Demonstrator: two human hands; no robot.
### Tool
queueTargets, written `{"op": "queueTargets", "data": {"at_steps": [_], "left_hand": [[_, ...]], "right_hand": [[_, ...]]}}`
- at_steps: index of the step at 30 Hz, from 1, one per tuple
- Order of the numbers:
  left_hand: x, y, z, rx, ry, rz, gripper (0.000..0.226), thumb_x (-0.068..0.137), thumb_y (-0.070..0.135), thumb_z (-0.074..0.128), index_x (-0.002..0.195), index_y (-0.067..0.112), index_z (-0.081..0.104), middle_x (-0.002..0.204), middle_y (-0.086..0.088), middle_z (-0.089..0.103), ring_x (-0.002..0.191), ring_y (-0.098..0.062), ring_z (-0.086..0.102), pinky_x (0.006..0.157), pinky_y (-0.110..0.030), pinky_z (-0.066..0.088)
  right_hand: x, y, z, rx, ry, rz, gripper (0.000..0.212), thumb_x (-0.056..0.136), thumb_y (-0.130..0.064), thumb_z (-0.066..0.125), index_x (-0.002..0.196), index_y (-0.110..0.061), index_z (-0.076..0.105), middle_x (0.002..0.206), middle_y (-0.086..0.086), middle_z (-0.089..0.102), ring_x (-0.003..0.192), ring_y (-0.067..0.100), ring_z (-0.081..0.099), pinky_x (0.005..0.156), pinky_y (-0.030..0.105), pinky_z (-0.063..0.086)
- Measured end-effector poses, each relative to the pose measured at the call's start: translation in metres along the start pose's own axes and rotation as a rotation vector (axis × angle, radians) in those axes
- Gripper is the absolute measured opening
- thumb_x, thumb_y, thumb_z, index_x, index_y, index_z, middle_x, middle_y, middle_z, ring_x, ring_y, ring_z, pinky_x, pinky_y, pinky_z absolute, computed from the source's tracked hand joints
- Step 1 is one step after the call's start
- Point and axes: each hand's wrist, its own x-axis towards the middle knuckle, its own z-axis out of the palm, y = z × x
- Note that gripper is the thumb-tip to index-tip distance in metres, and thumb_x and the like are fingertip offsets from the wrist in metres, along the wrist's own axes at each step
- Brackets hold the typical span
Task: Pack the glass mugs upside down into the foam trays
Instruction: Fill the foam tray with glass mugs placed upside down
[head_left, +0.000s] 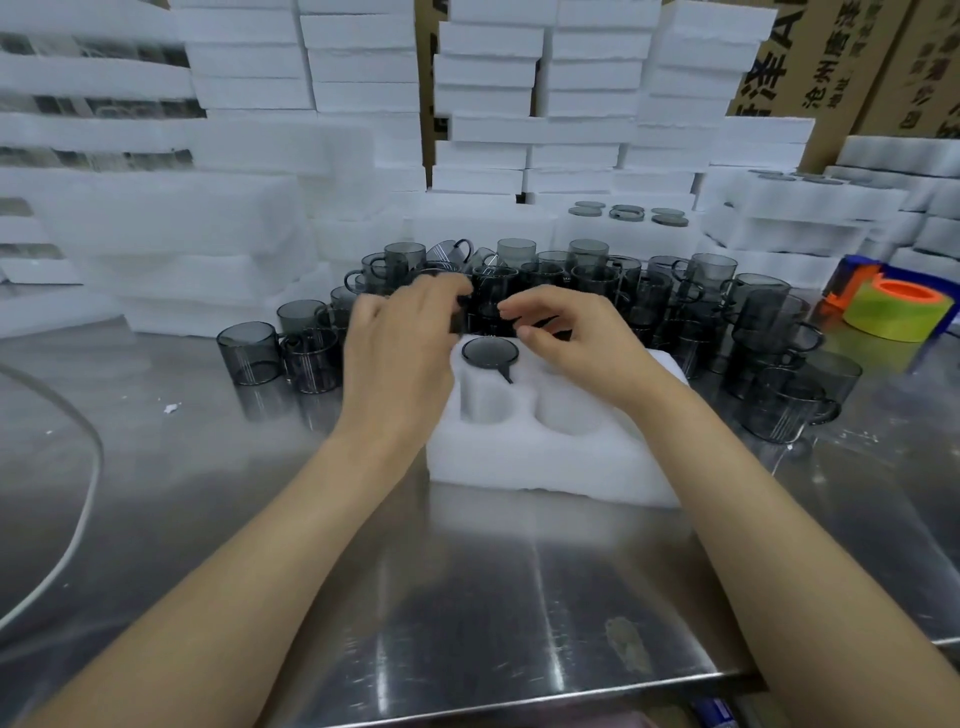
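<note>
A white foam tray (545, 467) lies on the steel table in front of me. One smoky glass mug (490, 352) sits upside down in its far-left cavity, handle toward me. The two near cavities hold nothing. Behind the tray stands a crowd of several loose grey glass mugs (701, 291). My left hand (400, 353) reaches over the tray's far-left corner, blurred, its fingers curled on a dark mug (460, 318) at the pile's edge. My right hand (576, 343) hovers over the tray's far-right part with fingers spread and curved, nothing clearly in it.
Tall stacks of white foam trays (311, 156) wall the back and left. Packed trays with upturned mugs (626, 213) sit behind the pile. A tape dispenser with a yellow-green roll (893, 306) stands at right. A white cable (83, 499) curves along the left. The table edge (519, 701) runs near me.
</note>
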Motion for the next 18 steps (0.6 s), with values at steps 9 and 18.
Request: {"op": "queueTargets", "data": {"at_steps": [9,18], "left_hand": [[-0.005,0.005,0.011,-0.122,0.110,0.247,0.054,0.068,0.005,0.080,0.120,0.010,0.065,0.111,-0.002,0.068,0.109,-0.016,0.050,0.088,-0.030,0.035],[-0.008,-0.005,0.018,-0.509,-0.122,-0.155,0.068,0.082,-0.001,0.070,0.139,0.024,0.044,0.118,0.012,0.043,0.092,-0.003,0.057,0.084,-0.015,0.049]], "right_hand": [[-0.002,-0.006,0.001,0.117,0.029,-0.069,0.060,0.068,-0.020,0.085,0.114,-0.038,0.052,0.111,-0.014,0.062,0.098,0.006,0.060,0.084,0.023,0.050],[-0.002,-0.001,0.002,0.188,-0.019,-0.056,0.068,0.075,0.007,0.073,0.124,-0.032,0.046,0.121,0.001,0.047,0.108,0.010,0.058,0.091,0.024,0.051]]}}
